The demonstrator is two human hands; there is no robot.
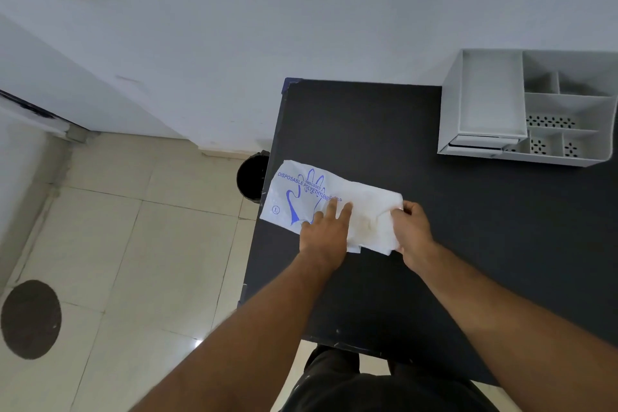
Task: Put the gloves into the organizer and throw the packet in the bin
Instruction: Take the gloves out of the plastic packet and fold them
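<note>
A clear plastic packet [294,191] with a blue hand print and lettering lies at the left edge of the black table [368,120]. A stack of translucent white gloves [371,217] sticks out of its right end. My left hand [326,231] presses flat on the packet, fingers spread. Curled at the gloves' right edge, my right hand [413,227] pinches them. A white organizer [485,140] with several empty compartments stands at the table's far right corner. On the floor just left of the table is a black bin [252,177], partly hidden by the table edge.
A white wall runs behind the table. Beige floor tiles [133,244] cover the left side, with a dark round mark [30,319] at the lower left. My dark trousers [368,388] show at the table's near edge.
</note>
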